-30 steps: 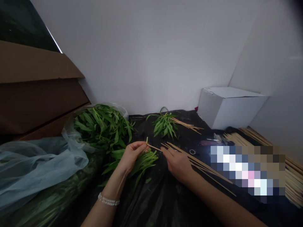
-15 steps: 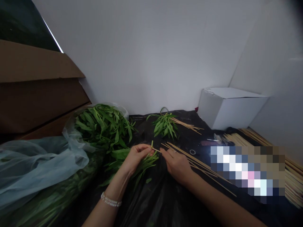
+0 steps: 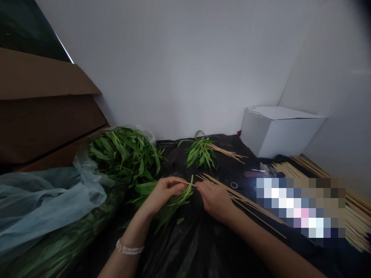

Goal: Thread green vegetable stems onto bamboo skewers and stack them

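Note:
Between my hands runs a thin bamboo skewer (image 3: 194, 185), with a leafy green's stem (image 3: 191, 179) upright across it. My left hand (image 3: 169, 191) is closed in a pinch at the skewer's left end, beside the stem. Fingers of my right hand (image 3: 214, 199) grip the skewer's right end. Below my left hand lies a bunch of cut greens (image 3: 171, 208), partly covered by it. Several loose bamboo skewers (image 3: 246, 200) lie beside my right hand. Farther back, leafy greens (image 3: 201, 154) are threaded on skewers (image 3: 228, 150).
A plastic bag of greens (image 3: 124, 150) and a bluish plastic bag (image 3: 49, 204) lie left, by a cardboard box (image 3: 43, 127). A white box (image 3: 286, 135) stands back right. More bamboo sticks (image 3: 353, 227) lie right. Black plastic sheeting (image 3: 208, 251) covers the surface. A patch is pixelated.
The green stem now stands farther right on the skewer, nearer my right hand. My left fingers have shifted slightly along the skewer. The view has moved a little.

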Tool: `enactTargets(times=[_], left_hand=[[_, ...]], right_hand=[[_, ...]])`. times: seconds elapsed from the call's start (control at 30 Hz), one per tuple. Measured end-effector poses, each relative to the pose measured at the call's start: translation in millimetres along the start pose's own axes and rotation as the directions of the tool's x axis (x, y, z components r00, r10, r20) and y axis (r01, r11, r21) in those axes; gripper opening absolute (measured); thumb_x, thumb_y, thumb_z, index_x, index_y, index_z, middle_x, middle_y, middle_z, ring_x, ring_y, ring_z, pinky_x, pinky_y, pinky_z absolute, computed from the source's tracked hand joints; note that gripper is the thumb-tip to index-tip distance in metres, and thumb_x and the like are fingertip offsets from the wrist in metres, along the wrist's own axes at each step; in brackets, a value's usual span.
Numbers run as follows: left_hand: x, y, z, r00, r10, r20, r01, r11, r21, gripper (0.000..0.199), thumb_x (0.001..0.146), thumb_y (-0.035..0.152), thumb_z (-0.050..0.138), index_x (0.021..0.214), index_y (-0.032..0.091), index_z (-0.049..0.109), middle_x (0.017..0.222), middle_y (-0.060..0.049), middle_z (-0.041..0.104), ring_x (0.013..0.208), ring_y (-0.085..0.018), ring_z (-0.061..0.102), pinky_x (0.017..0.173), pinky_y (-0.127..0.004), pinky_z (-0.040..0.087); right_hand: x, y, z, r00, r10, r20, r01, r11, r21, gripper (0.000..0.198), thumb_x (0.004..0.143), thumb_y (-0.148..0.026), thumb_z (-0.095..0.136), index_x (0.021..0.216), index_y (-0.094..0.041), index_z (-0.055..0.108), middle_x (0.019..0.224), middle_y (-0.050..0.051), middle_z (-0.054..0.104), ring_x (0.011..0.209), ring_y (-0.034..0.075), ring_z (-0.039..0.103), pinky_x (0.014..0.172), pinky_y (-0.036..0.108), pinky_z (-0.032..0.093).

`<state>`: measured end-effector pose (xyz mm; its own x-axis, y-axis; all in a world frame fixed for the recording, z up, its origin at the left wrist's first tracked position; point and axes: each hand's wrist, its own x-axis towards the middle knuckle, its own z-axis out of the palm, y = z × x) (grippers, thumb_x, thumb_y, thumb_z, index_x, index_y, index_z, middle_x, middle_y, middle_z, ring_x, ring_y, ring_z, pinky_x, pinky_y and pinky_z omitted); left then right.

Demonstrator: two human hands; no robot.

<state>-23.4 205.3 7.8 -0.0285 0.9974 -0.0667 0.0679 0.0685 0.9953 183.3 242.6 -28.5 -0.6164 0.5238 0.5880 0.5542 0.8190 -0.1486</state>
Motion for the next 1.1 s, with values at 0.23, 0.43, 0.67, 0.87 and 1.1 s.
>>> enactTargets(times=[0.23,0.43,0.67,0.87,1.1], left_hand=[[7,-11,-9,0.953,0.247,-0.176,-0.158,0.900,0.405,0.017,0.071,0.035,0.073,0.074,0.019,0.076,0.071,-0.006,0.072,0.064,-0.019,0.062,0.060,-0.027,0.043],[3,-26,16,0.914,0.406,-0.012,-0.178,0.427,0.887,0.012,0.077,0.033,0.068,0.073,0.022,0.072,0.079,-0.007,0.067,0.081,-0.024,0.059,0.075,-0.033,0.041],[-1,-23,28,0.938,0.343,0.046,-0.139,0.252,0.958,0.011,0.083,0.028,0.062,0.081,0.023,0.072,0.089,-0.007,0.064,0.088,-0.023,0.056,0.079,-0.033,0.041],[-1,-22,26,0.939,0.341,0.040,-0.125,0.230,0.965,0.016,0.087,0.030,0.056,0.085,0.024,0.071,0.096,-0.006,0.065,0.096,-0.024,0.055,0.077,-0.035,0.039],[-4,-21,27,0.958,0.284,-0.029,-0.019,0.165,0.986,0.015,0.086,0.031,0.057,0.083,0.023,0.070,0.101,-0.007,0.064,0.098,-0.025,0.053,0.076,-0.036,0.038]], right_hand=[[2,-4,-11,0.989,-0.147,0.002,0.146,0.986,0.085,0.024,0.094,-0.019,0.036,0.080,-0.018,0.056,0.072,0.002,0.059,0.065,0.015,0.053,0.062,0.029,0.034],[-1,-5,-3,0.984,-0.177,-0.010,0.177,0.984,0.028,0.022,0.095,-0.019,0.038,0.084,-0.017,0.057,0.071,0.002,0.058,0.065,0.016,0.051,0.061,0.030,0.031],[-1,-5,-4,0.981,-0.194,-0.010,0.194,0.981,0.010,0.021,0.094,-0.018,0.038,0.086,-0.017,0.057,0.071,0.002,0.057,0.064,0.017,0.049,0.060,0.031,0.029],[0,-3,-2,0.985,-0.171,-0.012,0.171,0.985,-0.004,0.019,0.094,-0.018,0.039,0.091,-0.016,0.058,0.073,0.002,0.058,0.065,0.017,0.051,0.060,0.031,0.029],[-2,-2,2,0.989,-0.146,0.009,0.147,0.989,-0.009,0.019,0.094,-0.018,0.039,0.093,-0.017,0.058,0.074,0.002,0.058,0.066,0.017,0.052,0.060,0.031,0.030]])
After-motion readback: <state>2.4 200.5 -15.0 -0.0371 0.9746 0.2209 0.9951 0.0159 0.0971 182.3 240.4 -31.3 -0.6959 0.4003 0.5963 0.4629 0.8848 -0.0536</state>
